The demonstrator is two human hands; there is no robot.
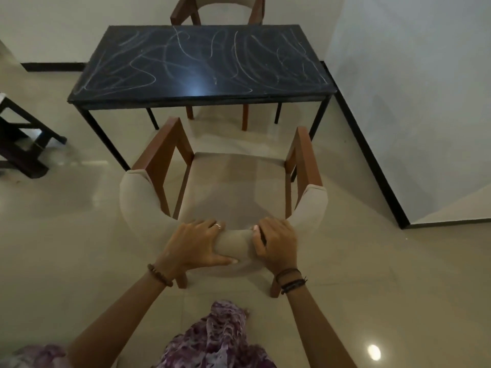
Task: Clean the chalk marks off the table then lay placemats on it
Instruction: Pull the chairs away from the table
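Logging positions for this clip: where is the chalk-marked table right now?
In the head view the chalk-marked table stands upper centre, beyond the near chair gripped by both hands, with a second chair behind it.

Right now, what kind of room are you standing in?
Probably a dining room in a home. A black rectangular table scribbled with white chalk marks has a wooden armchair with beige padding on the near side, another beige-backed wooden chair opposite, and shiny floor tiles below.

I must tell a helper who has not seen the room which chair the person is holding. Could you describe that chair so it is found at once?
Find the black table scribbled with chalk marks. The near chair stands on its near side, pulled back from it. Unlike the far chair beyond the table, the left hand and right hand grip its padded beige backrest.
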